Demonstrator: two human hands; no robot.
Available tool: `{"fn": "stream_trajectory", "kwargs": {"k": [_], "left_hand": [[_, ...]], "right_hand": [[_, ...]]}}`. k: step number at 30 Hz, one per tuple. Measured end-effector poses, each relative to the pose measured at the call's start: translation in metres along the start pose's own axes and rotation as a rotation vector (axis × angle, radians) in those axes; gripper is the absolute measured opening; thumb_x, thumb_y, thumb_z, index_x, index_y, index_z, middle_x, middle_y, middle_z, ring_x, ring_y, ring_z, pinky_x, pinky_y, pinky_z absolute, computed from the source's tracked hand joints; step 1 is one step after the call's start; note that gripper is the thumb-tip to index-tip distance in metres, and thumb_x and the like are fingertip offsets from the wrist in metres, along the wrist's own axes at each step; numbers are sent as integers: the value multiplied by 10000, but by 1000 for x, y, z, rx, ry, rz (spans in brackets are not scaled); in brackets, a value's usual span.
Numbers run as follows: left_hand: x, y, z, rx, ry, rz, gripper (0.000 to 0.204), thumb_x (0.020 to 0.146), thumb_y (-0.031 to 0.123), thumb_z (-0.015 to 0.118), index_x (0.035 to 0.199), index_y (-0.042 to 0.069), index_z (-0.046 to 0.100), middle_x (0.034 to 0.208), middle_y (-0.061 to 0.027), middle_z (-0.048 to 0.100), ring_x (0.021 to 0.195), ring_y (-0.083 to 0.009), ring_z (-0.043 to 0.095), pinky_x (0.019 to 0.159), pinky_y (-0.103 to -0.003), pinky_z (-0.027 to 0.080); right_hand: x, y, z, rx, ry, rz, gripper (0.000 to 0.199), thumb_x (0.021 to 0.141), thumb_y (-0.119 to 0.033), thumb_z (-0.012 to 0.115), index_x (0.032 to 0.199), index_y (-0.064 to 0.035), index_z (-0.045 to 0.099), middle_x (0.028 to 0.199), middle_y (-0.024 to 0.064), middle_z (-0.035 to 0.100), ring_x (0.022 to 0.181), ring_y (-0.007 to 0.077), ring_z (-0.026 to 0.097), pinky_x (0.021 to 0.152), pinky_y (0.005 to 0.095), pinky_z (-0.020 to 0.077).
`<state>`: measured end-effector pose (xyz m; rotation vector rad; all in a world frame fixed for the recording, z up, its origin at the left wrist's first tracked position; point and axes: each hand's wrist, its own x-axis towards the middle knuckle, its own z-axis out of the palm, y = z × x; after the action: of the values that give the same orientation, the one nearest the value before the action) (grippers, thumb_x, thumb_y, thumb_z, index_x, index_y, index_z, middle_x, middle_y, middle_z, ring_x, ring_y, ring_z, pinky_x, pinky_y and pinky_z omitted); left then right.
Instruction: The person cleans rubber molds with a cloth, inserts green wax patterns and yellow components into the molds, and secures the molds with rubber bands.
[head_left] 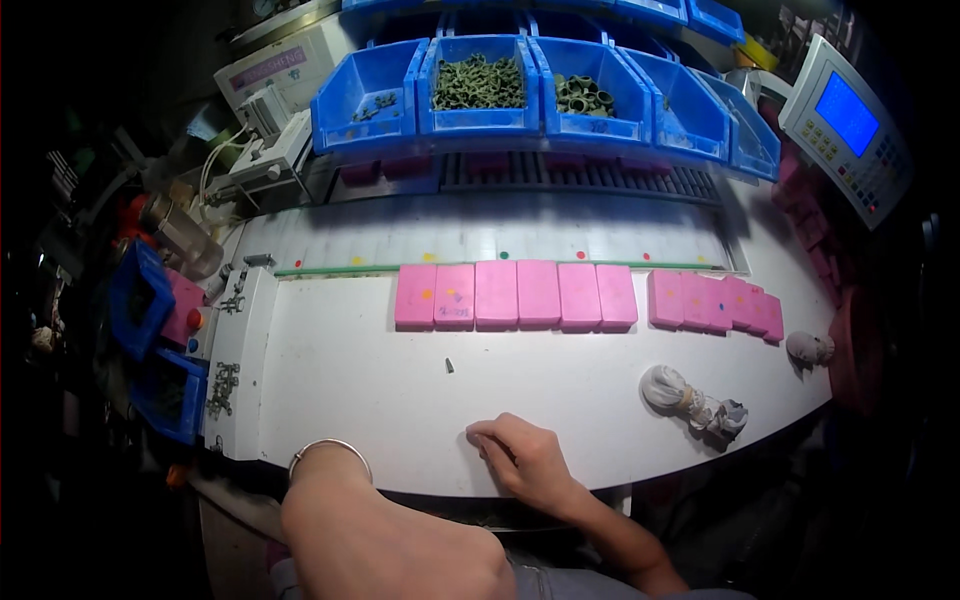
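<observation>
My right hand (525, 462) rests low over the white tabletop (350, 390), its fingers curled in and the fingertips near the surface. Whatever they may hold is hidden. Large and close at the lower edge is my left hand (400, 535), with a thin bracelet (331, 442) about the wrist; its fingers are out of sight. A small dark grey-green tapered piece (449, 366) lies beyond my right hand, apart from both hands. Farther off, several pink blocks (497, 295) stand side by side in a row, some with coloured dots.
A second group of pink blocks (698, 300) sits to the right. Nearer is a white cloth bundle (690, 400). Blue bins (590, 128) hang at the back, two holding green ring-like pieces. A keypad display (850, 115) stands right; small green pieces (222, 390) lie on the left ledge.
</observation>
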<state>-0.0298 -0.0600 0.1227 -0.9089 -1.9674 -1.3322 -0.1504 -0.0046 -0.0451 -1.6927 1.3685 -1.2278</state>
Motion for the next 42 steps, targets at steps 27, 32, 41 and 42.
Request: {"fn": "stream_trajectory", "kwargs": {"k": [27, 32, 41, 42], "left_hand": [[-39, 9, -45, 99, -244, -418, 86, 777, -7, 498, 729, -75, 520, 704, -152, 567, 575, -264, 584, 563, -338, 528], [-60, -84, -109, 781, 391, -1138, 242, 808, 189, 614, 936, -16, 631, 772, -146, 637, 714, -271, 608, 669, -327, 484], [-205, -178, -245, 1990, 590, -1374, 603, 855, 515, 475, 1236, 48, 495, 1301, -203, 455, 1193, -363, 432, 1007, -442, 324], [-210, -177, -257, 1995, 593, -1372, 603, 855, 515, 475, 1236, 48, 495, 1301, -203, 455, 1193, -363, 432, 1007, -442, 324]], "right_hand": [[-3, 6, -2, -28, -11, 49, 108, 828, -17, 585, 927, -10, 627, 742, 115, 587, 630, 220, 588, 585, 295, 474], [-1, 1, -3, -25, -30, -20, 86, 813, -25, 589, 896, -23, 614, 747, 118, 580, 629, 290, 572, 548, 338, 457], [1, -7, -2, -4, -147, 69, 117, 800, -15, 603, 913, -29, 634, 749, 120, 594, 632, 255, 591, 569, 306, 468], [2, -7, -3, -12, -167, 68, 116, 795, -21, 609, 909, -28, 634, 738, 119, 590, 630, 253, 591, 564, 305, 467]]}}
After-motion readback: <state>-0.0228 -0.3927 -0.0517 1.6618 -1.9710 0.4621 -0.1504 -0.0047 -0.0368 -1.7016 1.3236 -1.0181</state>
